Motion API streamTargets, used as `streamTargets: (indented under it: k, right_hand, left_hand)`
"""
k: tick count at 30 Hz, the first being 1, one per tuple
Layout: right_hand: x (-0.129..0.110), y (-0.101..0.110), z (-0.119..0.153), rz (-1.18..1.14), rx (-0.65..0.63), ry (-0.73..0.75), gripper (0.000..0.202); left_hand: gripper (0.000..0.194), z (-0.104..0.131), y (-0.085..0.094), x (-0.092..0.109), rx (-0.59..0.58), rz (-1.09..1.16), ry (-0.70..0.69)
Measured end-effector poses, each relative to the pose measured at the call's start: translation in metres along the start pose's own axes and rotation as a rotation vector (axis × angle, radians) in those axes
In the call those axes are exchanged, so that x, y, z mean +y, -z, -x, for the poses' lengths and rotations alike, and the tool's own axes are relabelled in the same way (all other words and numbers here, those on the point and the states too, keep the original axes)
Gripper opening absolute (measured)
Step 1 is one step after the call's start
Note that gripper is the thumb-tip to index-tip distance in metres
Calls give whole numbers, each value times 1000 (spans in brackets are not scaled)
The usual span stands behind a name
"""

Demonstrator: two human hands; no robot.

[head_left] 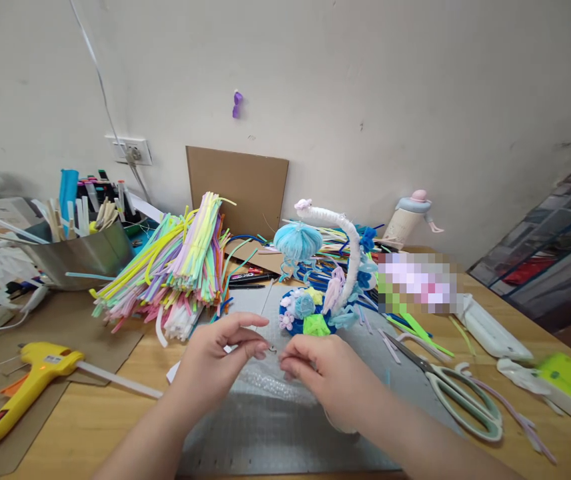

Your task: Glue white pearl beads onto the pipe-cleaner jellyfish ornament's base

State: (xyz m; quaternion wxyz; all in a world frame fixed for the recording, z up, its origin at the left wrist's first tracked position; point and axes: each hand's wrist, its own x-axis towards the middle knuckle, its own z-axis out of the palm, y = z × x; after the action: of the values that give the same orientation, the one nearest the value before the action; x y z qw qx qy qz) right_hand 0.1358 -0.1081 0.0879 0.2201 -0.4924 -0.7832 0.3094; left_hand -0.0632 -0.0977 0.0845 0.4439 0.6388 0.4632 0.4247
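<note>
My left hand [220,353] is over the grey mat [245,427], thumb and fingers brought together at a tiny thing too small to name. Beside it, my right hand [325,373] has its fingers pinched, and what is in them is hidden. Below and between both hands lies a clear bag [275,385] with what look like small clear beads. Just behind stands a craft piece of pipe cleaners: a blue base [310,323] with small flowers, a curved white arm [352,257], and a light-blue jellyfish shape [298,241] near the arm's end.
A yellow glue gun [40,373] lies on cardboard at the left. Bundled pipe cleaners [185,260] are piled behind it, near a metal container [80,257] of sticks. Green-handled scissors [465,400] rest at the right, before a white bottle [405,217].
</note>
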Motion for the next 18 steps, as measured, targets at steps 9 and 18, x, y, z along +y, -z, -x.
streamTargets:
  k: [9, 18]
  right_hand:
    - [4, 18, 21, -41, -41, 25, 25]
    - [-15, 40, 37, -67, -121, 133, 30]
  left_hand:
    - [34, 1, 17, -1, 120, 74, -21]
    - [30, 22, 23, 13, -150, -38, 8]
